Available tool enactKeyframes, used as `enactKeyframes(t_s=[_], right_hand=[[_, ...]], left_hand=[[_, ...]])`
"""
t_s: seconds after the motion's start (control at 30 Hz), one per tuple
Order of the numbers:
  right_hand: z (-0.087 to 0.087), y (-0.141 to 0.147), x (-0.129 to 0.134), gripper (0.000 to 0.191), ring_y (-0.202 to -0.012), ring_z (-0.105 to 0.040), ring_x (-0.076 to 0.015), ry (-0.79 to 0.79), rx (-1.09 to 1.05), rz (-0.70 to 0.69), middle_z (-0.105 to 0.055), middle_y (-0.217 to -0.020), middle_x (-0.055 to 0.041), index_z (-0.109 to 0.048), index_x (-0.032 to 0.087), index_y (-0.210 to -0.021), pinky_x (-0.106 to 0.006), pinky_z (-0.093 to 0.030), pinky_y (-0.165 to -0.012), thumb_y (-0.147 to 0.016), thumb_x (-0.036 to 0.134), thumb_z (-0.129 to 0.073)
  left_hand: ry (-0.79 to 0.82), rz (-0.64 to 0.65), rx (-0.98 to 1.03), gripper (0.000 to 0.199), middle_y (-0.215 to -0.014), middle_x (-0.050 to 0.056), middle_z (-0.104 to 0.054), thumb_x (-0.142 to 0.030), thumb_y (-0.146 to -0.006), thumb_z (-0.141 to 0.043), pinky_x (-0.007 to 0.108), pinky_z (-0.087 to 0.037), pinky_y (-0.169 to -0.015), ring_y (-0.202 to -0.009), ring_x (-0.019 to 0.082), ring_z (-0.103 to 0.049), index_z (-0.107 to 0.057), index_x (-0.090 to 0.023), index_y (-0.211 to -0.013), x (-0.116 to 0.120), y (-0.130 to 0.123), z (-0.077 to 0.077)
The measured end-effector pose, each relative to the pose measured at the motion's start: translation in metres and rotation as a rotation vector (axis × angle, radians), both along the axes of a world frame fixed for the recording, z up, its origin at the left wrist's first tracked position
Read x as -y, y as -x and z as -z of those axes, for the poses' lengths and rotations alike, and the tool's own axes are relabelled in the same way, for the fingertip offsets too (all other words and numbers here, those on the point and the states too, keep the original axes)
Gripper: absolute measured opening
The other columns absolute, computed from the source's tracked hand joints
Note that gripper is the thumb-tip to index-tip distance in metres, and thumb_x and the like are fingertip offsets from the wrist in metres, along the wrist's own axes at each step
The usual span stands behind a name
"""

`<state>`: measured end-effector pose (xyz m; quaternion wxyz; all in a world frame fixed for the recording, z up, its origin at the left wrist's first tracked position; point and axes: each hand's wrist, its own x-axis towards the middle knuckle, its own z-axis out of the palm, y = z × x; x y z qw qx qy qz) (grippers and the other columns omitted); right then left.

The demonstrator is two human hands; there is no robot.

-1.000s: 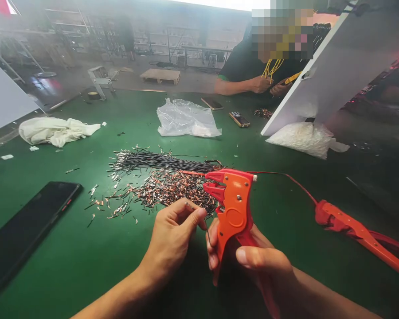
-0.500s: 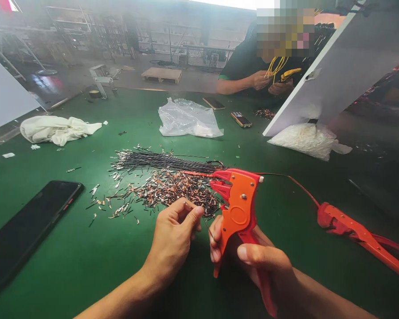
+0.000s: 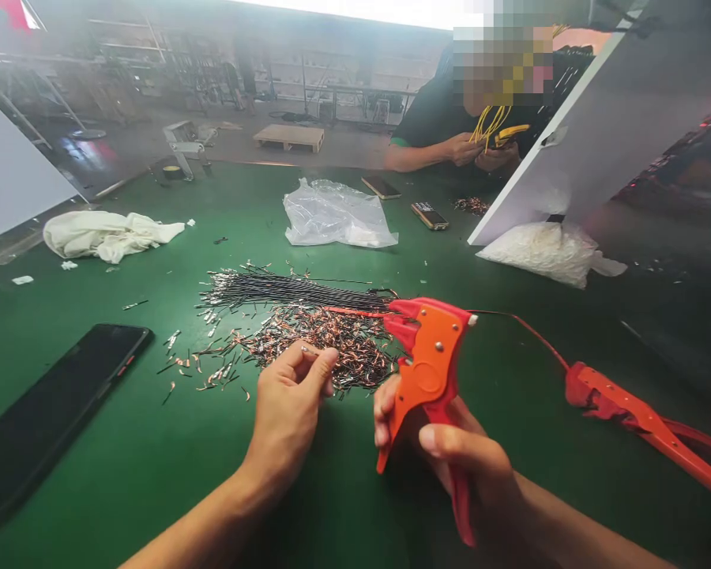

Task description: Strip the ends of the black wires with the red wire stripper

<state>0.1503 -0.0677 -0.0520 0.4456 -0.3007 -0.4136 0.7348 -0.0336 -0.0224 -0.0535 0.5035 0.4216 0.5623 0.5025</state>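
Observation:
My right hand (image 3: 450, 431) is wrapped round the handles of an orange and red wire stripper (image 3: 430, 356), whose jaws point left. To its left, my left hand (image 3: 293, 395) is pinched, with a small metallic tip showing between thumb and forefinger; it looks like the end of a thin wire, mostly hidden. Just beyond my left hand lies a pile of short black and copper wire scraps (image 3: 337, 340). Behind the pile rests a bundle of black wires (image 3: 290, 288) with bare, silvery ends at the left.
A black phone (image 3: 59, 411) lies at left, a white cloth (image 3: 107, 235) behind it. Farther back are a plastic bag (image 3: 337, 213) and two small phones. A second stripper (image 3: 633, 411) lies right. Across the green table (image 3: 201, 466), a person handles yellow wires (image 3: 490, 126).
My left hand has moved left, away from the stripper. The stripper in my right hand has shifted slightly to the right, and its handles have come closer together.

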Motion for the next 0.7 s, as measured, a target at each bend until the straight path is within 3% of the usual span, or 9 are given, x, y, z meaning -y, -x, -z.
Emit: enactKeyframes(t_s=[0.2, 0.33, 0.5, 0.7], right_hand=[[-0.006, -0.006, -0.007, 0.038, -0.092, -0.054, -0.0253, 0.023, 0.059, 0.18, -0.065, -0.097, -0.0076, -0.062, 0.021, -0.113, -0.04, -0.043, -0.081, -0.077, 0.029, -0.057], [-0.008, -0.005, -0.006, 0.044, -0.086, -0.053, -0.024, 0.037, 0.1, 0.13, -0.063, -0.09, -0.0065, -0.063, 0.021, -0.115, -0.038, -0.042, -0.076, -0.072, 0.029, -0.059], [-0.006, -0.004, -0.004, 0.038, -0.089, -0.052, -0.0236, 0.035, 0.081, 0.107, -0.063, -0.101, -0.0072, -0.066, 0.022, -0.111, -0.038, -0.042, -0.08, -0.074, 0.03, -0.061], [-0.01, -0.006, -0.007, 0.044, -0.081, -0.051, -0.0206, 0.113, 0.041, 0.079, -0.06, -0.088, -0.005, -0.063, 0.022, -0.119, -0.036, -0.043, -0.078, -0.076, 0.033, -0.062]], left_hand=[[-0.029, 0.039, 0.002, 0.032, -0.05, -0.006, -0.049, -0.041, -0.077, -0.07, 0.019, -0.026, -0.041, -0.044, 0.006, -0.037, -0.054, -0.018, -0.061, 0.009, -0.005, -0.005], [-0.04, 0.066, -0.038, 0.033, -0.048, -0.007, -0.046, -0.041, -0.076, -0.07, 0.02, -0.026, -0.043, -0.045, 0.006, -0.036, -0.054, -0.018, -0.059, 0.011, -0.007, -0.007], [-0.048, 0.109, -0.052, 0.035, -0.049, -0.007, -0.044, -0.042, -0.076, -0.069, 0.02, -0.029, -0.046, -0.047, 0.007, -0.036, -0.05, -0.018, -0.059, 0.015, -0.01, -0.006], [-0.038, 0.146, -0.062, 0.037, -0.051, -0.007, -0.043, -0.042, -0.079, -0.067, 0.019, -0.029, -0.046, -0.048, 0.006, -0.035, -0.048, -0.018, -0.059, 0.016, -0.009, -0.004]])
